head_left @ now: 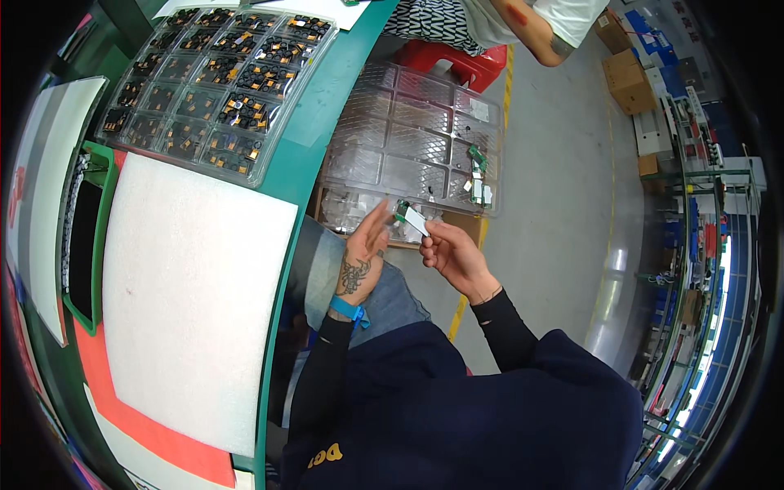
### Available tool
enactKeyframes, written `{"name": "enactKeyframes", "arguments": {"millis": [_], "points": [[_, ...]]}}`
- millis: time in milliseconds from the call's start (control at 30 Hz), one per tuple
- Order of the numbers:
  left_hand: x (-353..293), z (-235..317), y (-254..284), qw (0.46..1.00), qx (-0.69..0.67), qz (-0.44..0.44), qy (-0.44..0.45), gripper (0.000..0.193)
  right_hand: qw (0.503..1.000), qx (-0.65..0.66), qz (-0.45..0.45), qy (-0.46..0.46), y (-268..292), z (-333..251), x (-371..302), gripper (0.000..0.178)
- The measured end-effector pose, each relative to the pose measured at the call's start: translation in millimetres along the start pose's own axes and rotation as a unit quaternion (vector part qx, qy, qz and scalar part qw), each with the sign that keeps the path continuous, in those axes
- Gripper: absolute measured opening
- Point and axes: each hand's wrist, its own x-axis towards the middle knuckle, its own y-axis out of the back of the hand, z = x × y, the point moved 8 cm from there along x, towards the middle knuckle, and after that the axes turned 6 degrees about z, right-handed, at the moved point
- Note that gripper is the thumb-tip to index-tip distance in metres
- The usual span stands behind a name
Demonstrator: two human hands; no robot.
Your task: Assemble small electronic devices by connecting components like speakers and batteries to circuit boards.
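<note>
My right hand (459, 257) pinches a small circuit board (415, 219) by one end; it has a white rectangular face and a green end. My left hand (362, 255) is beside it, fingers stretched out and apart, slightly blurred, and no object shows in it. Behind both hands sits a clear plastic compartment tray (418, 145). Its right-hand compartments hold several green-and-white boards (477, 175) and small dark pieces. Below the tray's near edge are clear plastic pieces (349, 207) in a cardboard box, partly hidden by my hands.
On the green table (314, 106) to my left lie a clear tray of black-and-orange parts (220, 82), a white foam sheet (196, 286) and a green bin (102, 175). A seated person (490, 24) is ahead by a red stool (457, 61). Shelving (694, 269) lines the right.
</note>
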Motion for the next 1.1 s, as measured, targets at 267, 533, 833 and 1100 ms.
{"name": "enactKeyframes", "arguments": {"millis": [267, 533, 833, 1100], "points": [[3.4, -2.3, 3.1, 0.975, -0.181, -0.010, 0.129, 0.053, 0.999, -0.045, 0.019, 0.013, -0.6, 7.2, 3.2, 0.012], [1.5, 5.7, -3.9, 0.963, -0.229, -0.047, 0.132, 0.051, 0.837, -0.473, 0.173, 0.214, -2.6, -28.2, -6.6, 0.016], [-3.4, 0.3, -3.6, 0.963, -0.204, -0.046, 0.171, 0.054, 0.735, -0.533, 0.055, 0.416, -67.6, -47.3, -23.5, 0.007], [-4.6, -3.1, 1.3, 0.963, -0.196, -0.033, 0.182, 0.058, 0.724, -0.559, 0.030, 0.403, -71.8, -46.9, -20.1, 0.009]]}}
